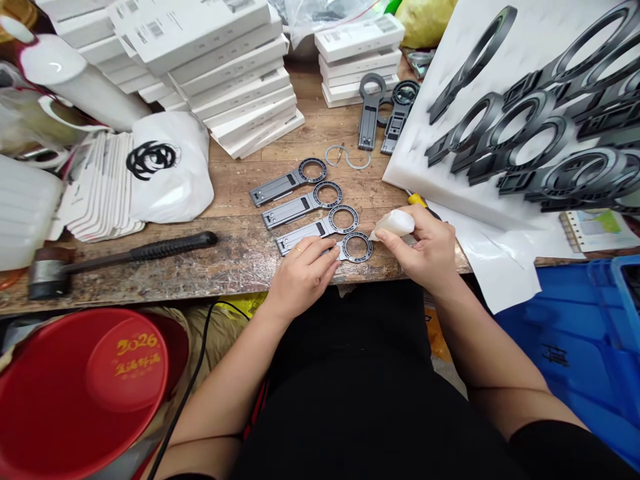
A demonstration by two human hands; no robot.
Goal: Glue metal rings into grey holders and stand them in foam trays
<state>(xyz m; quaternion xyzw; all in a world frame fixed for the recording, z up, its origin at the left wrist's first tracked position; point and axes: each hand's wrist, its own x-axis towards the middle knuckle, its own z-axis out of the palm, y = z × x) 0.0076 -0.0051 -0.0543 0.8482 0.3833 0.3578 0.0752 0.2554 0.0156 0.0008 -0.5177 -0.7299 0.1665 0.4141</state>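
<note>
My left hand (306, 275) rests at the table's front edge, its fingers closed over the flat handle of the nearest grey ring-ended bracket (356, 261), whose round end stays uncovered. In my right hand (425, 250) is a small white squeeze bottle (394, 224), tilted so that its tip is at the right rim of that ring. Whether the tip touches the rim is hard to make out. Beyond my left hand lie more brackets of the same kind in a slanted row: one (300, 236) partly behind my fingers, a middle one (289, 211) and the farthest (275, 189).
Two thin light rings (358, 167) lie past the row. White boxes (235, 87) are stacked behind. At right, a white foam block (407, 157) holds several dark ringed parts. A mallet (165, 250) and a white bag with black rings (175, 193) lie left; a red basin (45, 393) stands below.
</note>
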